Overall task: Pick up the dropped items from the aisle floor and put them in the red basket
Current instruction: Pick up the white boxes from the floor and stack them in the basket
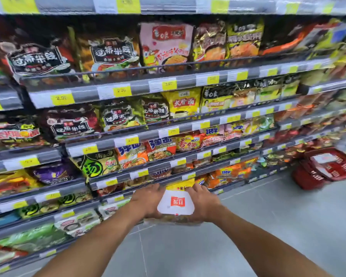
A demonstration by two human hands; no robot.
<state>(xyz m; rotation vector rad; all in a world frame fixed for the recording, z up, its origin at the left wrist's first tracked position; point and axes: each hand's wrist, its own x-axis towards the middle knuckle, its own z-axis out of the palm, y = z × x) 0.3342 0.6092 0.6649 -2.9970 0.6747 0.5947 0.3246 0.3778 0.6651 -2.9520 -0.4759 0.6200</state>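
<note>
Noodle packet (175, 204) was held up between both hands, near centre, above the aisle floor (268, 226) and just in front of the lower shelves (128, 90). Left hand (148, 198) gripped its left edge and right hand (203, 202) its right edge, fingers curled over the top, with nothing else in either. Its white label with the red logo faced up, and the yellow end pointed far, toward the shelf. Red basket (306, 176) stood on the floor at far right, well apart from the packet and close to the shelf base, with white-and-red packs (332, 164) already inside. My read: pickup of this item was done and the step in hand was the carry to the basket. To do it well, keep the two-hand grip light, since the film looked slippery and the contents are probably brittle. Pull it back from the shelf first, then swing right along the floor lane. Lower it flat onto the packs rather than tossing it. Main risk was the shelf front rails and yellow price-tag strips (122, 90), which jutted out just beside the packet's far end; a snag could knock stock down. The basket looked slightly tilted, so a one-sided load might tip it. Whether more dropped items remained I could not tell, as the view was blurred.
</note>
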